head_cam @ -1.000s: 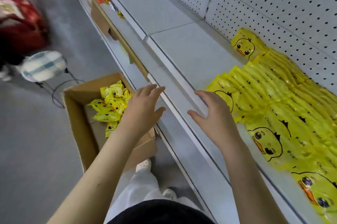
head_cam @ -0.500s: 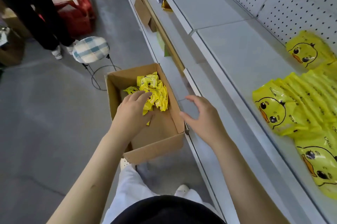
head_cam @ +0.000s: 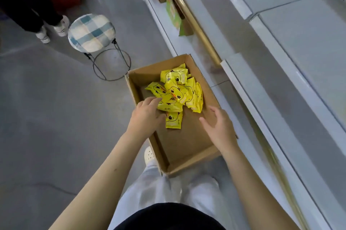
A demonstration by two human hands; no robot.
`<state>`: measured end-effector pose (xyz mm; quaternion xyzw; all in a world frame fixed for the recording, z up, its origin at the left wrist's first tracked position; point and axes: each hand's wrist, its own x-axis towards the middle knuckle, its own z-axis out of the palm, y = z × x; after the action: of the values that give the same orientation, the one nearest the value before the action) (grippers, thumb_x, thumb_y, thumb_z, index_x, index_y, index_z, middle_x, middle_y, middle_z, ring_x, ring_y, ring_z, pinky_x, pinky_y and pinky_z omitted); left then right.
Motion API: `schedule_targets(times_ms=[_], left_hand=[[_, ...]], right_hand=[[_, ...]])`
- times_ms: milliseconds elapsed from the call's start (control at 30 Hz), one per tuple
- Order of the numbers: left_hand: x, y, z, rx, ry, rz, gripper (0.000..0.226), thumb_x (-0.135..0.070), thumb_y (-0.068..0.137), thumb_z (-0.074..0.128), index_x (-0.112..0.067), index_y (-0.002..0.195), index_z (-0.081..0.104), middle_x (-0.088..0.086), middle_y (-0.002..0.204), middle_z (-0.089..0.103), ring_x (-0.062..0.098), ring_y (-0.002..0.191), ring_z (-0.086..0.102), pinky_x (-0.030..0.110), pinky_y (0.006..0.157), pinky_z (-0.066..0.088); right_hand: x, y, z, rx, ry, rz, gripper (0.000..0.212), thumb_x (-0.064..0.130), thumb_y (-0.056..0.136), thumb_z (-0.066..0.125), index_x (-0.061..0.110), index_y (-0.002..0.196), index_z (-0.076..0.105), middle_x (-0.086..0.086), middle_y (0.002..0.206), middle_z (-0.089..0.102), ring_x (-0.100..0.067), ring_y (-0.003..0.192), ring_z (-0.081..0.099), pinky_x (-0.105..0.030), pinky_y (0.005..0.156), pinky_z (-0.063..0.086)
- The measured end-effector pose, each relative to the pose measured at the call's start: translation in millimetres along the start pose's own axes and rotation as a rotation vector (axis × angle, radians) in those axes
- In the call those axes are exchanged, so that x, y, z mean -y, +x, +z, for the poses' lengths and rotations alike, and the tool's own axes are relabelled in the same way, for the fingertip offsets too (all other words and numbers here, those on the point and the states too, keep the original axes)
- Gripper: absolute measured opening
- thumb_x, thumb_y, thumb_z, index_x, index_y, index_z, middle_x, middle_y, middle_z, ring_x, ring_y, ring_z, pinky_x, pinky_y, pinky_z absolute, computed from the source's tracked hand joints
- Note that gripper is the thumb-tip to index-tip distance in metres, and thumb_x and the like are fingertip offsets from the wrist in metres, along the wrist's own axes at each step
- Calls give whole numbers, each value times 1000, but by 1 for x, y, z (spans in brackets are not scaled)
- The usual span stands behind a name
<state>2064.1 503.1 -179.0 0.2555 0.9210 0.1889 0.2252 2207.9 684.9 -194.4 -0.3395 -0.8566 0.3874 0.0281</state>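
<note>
An open cardboard box point(head_cam: 189, 147) stands on the grey floor beside the shelving. Several yellow snack packets with a duck face point(head_cam: 176, 93) lie heaped in its far half. My left hand point(head_cam: 148, 115) is inside the box at the left edge of the heap, fingers stretched onto the packets. My right hand point(head_cam: 219, 126) hovers over the box's right wall, fingers spread and relaxed, holding nothing.
White store shelves point(head_cam: 292, 46) run along the right, with a brass rail point(head_cam: 196, 21) and green packets point(head_cam: 173, 12) on the lower tier. A round checked stool point(head_cam: 91, 32) stands left of the box. Another person's legs point(head_cam: 33, 16) are at top left.
My view swung from the shelf of yellow packets down to the box. Both hands dropped from the shelf edge into the box; the left now reaches the packets.
</note>
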Motion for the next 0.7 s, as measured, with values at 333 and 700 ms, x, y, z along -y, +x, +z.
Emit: schedule_targets(times_ms=[333,700], left_hand=[[56,89,114,169,-379,-315,63,-37,88,63,-17,142,38,7,142,42,24,133,36,37,108,31],[84,150,206,196,-504,-529,58,-34,87,65,-15,137,41,9,133,49,26,122,46,31,95,38]], right_hand=[[-52,89,99,19,31,161,41,26,87,67,16,125,55,-2,124,59,-20,119,53,-37,102,42],[-86,180,157,92,-201,-5,41,23,88,64,7,125,56,-10,125,57,-25,117,51,-28,97,36]])
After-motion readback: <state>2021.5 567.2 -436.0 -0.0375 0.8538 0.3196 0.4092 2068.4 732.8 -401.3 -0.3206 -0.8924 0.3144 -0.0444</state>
